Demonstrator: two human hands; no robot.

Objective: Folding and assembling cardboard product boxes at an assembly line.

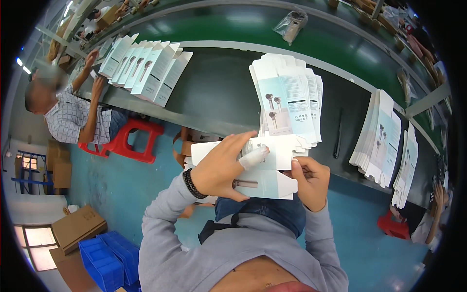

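Note:
A partly flattened white and pale-blue carton [267, 183] with a printed earphone picture is at the table's near edge, above my lap. My left hand [221, 168] spans it from the left, fingers spread along its upper panel and thumb near its lower edge, gripping it. One finger wears a white wrapping. My right hand [310, 181] is closed, thumb and fingers pinching the carton's right end by its flaps. Just beyond lies a fanned stack of flat cartons [287, 104], its nearest part covered by the carton in my hands.
Opened cartons [153, 73] stand in a row at far left, near a seated co-worker [73, 107]. More flat cartons [377, 136] lie right of a thin black tool [339, 134]. A bagged item [292, 27] rests on the green belt [219, 29]. Blue crates [104, 260] sit on the floor.

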